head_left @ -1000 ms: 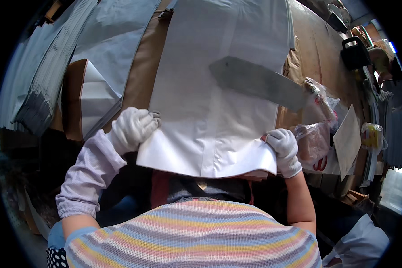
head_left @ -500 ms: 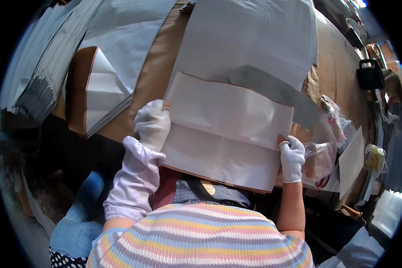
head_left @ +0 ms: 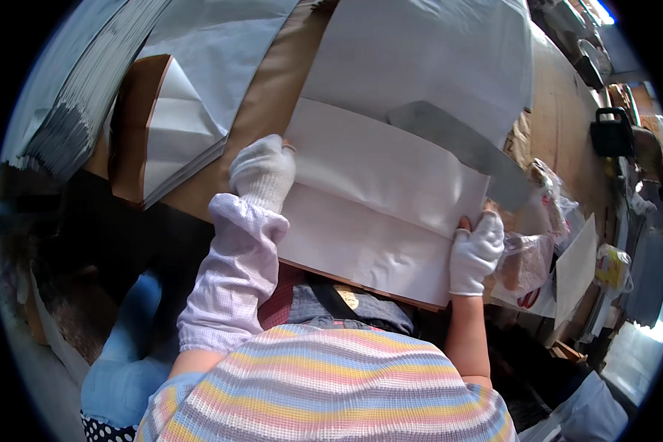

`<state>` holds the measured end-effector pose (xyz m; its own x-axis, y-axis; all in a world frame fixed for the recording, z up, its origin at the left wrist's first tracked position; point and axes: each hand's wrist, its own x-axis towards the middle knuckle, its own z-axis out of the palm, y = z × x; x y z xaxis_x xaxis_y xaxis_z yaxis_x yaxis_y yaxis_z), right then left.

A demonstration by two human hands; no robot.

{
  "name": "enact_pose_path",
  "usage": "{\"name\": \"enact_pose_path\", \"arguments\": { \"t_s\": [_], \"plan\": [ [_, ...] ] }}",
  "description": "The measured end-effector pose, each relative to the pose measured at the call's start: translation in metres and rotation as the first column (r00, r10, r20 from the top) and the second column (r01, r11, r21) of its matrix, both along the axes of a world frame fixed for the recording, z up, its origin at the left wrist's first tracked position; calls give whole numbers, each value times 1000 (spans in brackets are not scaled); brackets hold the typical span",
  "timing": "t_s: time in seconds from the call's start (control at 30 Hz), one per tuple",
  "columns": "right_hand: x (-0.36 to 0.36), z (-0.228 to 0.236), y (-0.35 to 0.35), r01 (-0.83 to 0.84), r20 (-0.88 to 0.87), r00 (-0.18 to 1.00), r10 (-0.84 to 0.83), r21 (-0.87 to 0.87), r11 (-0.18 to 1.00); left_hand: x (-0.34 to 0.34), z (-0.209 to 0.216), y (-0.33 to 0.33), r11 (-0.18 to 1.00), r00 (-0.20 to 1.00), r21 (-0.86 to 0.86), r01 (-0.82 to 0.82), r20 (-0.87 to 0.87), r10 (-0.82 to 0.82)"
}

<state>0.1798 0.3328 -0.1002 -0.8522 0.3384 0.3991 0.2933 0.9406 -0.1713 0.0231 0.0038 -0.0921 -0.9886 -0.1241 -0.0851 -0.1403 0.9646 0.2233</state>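
Observation:
A creased white paper sheet (head_left: 361, 206) with a brown lower edge lies before me, close to my waist. In a white glove with bare fingertips, my left hand (head_left: 264, 173) is closed on its left edge, the thumb on top. My right hand (head_left: 477, 250), gloved likewise, grips the right edge near the crease; part of its fingers is hidden. Under the far side of the sheet spreads a large pale sheet (head_left: 427, 59). A flat grey rounded plate (head_left: 449, 140) lies on that, just beyond the creased sheet.
To the left stand a folded brown-and-white paper stack (head_left: 177, 140) and a thick pile of sheets (head_left: 88, 96). Plastic-bagged items (head_left: 527, 261) and a pale board (head_left: 576, 269) crowd the right side. Farther right is a dark green container (head_left: 611, 134). Brown paper (head_left: 261, 96) covers part of the table.
The sheet's far edge, raised and showing a brown rim before, now lies flatter. My left hand has shifted away from me and slightly right; my right hand's fingers have stretched up along the edge.

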Motion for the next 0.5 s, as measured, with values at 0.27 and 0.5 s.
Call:
{"name": "enact_pose_path", "arguments": {
  "t_s": [0.27,0.5],
  "plan": [
    [-52,-1,-44,-510,137,842,523,-116,852,-11,17,9,933,981,-326,152,169,-101],
    [-50,-10,-38,-486,121,860,495,-102,868,34,4,100,437,423,-24,899,-205,-882]
  ]
}}
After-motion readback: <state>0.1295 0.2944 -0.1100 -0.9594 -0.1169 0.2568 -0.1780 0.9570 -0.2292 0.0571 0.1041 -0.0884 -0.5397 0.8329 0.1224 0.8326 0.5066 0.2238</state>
